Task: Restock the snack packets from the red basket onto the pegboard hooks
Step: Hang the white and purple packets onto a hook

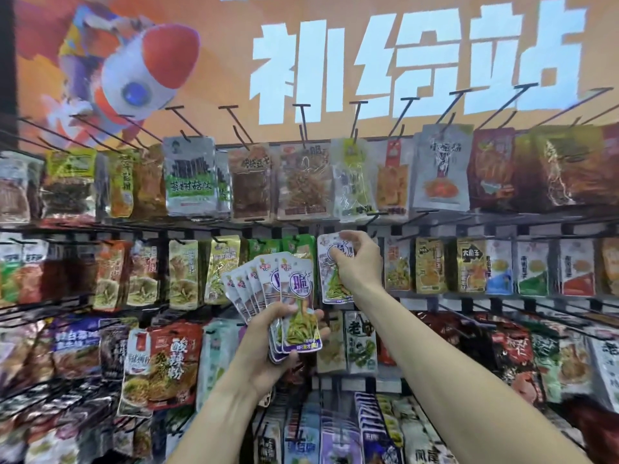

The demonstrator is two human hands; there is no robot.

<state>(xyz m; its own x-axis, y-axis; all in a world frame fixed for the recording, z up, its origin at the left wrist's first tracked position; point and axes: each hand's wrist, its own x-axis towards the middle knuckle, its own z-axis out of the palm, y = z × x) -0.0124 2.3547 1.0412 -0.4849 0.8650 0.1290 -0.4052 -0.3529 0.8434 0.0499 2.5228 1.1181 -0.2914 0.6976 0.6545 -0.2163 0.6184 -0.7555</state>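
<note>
Here, at the centre of the frame, the left hand has its fingers closed around a fanned stack of purple-and-white snack packets. Just to the right, the right hand pinches the top of a single matching packet, held upright against the pegboard's middle row, among hanging packets.

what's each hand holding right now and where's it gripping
Left hand grips fanned packets by their lower ends; right hand pinches one packet near its top.
</note>
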